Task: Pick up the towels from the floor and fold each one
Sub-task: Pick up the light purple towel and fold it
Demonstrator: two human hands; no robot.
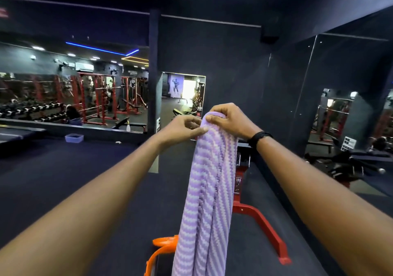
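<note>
A purple-and-white zigzag towel (208, 190) hangs straight down in front of me, bunched into long folds, its lower end running out of the bottom of the view. My right hand (228, 120) grips its top edge with curled fingers. My left hand (182, 129) pinches the same top edge from the left, thumb against the cloth. Both arms are stretched out at chest height.
A red-framed weight bench (263, 222) stands behind the towel on the dark floor. An orange plastic frame (161, 248) sits below the towel. A small lilac tub (74, 138) lies on the floor at left. Mirrors with dumbbell racks (32, 110) line the walls.
</note>
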